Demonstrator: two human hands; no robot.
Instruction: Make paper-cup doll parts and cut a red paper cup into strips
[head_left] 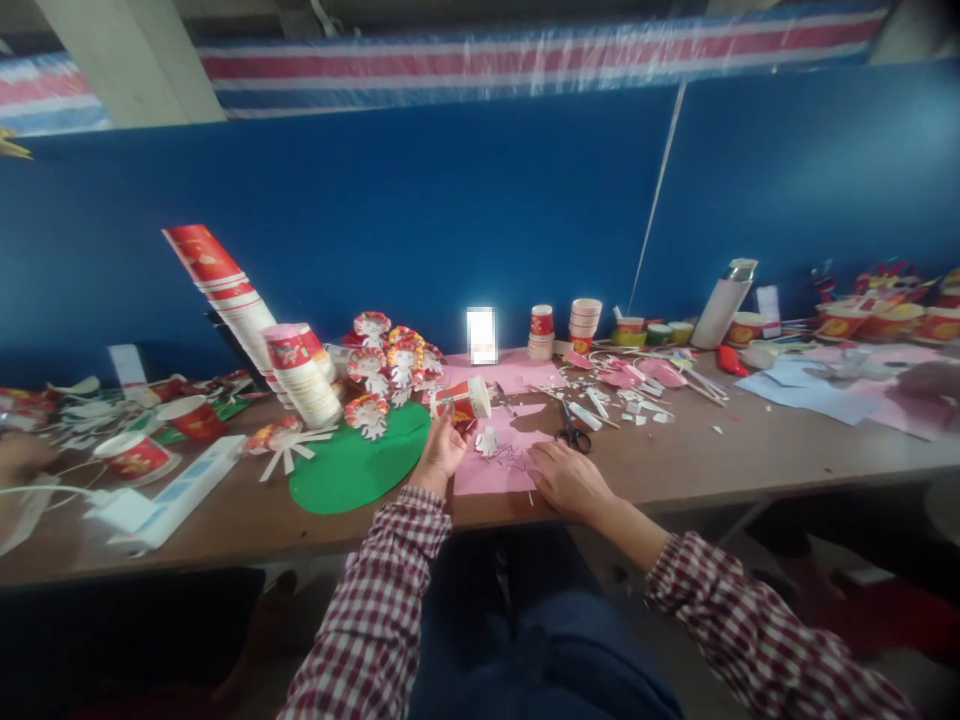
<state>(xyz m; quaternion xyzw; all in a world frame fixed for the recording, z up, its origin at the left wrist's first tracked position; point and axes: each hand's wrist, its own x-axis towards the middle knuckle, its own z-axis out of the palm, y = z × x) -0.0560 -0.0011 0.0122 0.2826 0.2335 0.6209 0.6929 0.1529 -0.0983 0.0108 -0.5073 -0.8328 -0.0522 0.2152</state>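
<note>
1. Here we are with a handling step, as we judge it: our left hand [441, 452] grips a red-and-white printed paper cup [466, 400], thumb and fingers around the wall.
2. Our right hand [571, 482] lies palm down at the right side of a pink paper sheet [469, 478], fingers loosely bent; whether they pinch anything, we cannot tell.
3. And the cup: tipped on its side above the sheet, off the surface [652, 470], around the middle of its near edge's length. We see a pale round end facing right, printed red along the side, and fingers hiding part of the wall.
4. Any next move with it calls, we'd say, for a light hold, since thin paper could crease under a hard squeeze.
5. Between our hands, a small white cut-paper piece [486, 442] sits among dark scraps; black-handled scissors [574, 436] lie just beyond our right hand, and a green rounded paper sheet [360, 475] spreads to our left.
</note>
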